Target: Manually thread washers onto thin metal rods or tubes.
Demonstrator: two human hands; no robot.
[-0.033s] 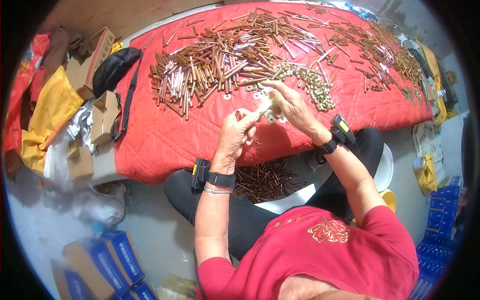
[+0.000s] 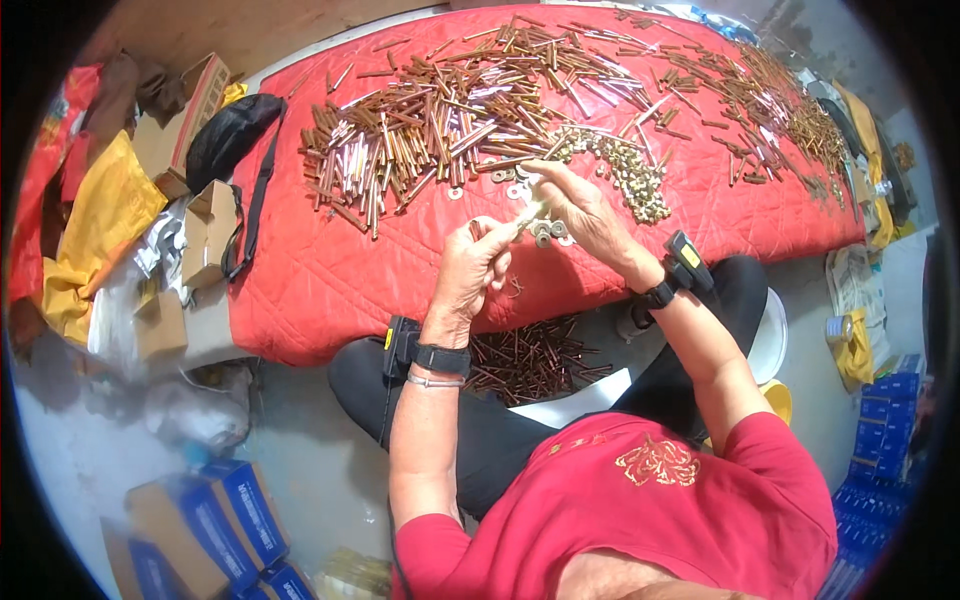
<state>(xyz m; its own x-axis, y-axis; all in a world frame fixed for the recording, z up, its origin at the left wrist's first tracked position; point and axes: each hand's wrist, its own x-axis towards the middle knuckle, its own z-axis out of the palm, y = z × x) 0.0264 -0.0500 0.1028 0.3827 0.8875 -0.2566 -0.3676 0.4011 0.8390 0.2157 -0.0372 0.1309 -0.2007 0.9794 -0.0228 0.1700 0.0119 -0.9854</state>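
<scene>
My left hand point(image 2: 474, 262) is closed, its thumb and fingertips pinching a slim metal bolt point(image 2: 526, 218) that slants up toward the right. Beside it, my right hand point(image 2: 583, 208) has its fingers stretched out along the bolt's upper end, touching it. Glare hides the detail between the hands. Under them on the red quilted cover point(image 2: 330, 290) lie several pale washers and small ring parts point(image 2: 543, 236). A heap of small brass-coloured nuts point(image 2: 640, 190) sits just beyond my right hand. Farther off spreads a large pile of copper-coloured metal rods point(image 2: 420, 140).
More rods point(image 2: 760, 120) are strewn at the far right. Dark bolts point(image 2: 540, 358) are heaped below the cover's front edge, between my legs. At left stand an open cardboard box point(image 2: 208, 235) and a black bag point(image 2: 230, 140). Blue boxes point(image 2: 240, 515) are stacked lower left and right.
Both hands stay in nearly the same place. The bright bolt between them looks slightly turned, and the ring parts below it show more clearly.
</scene>
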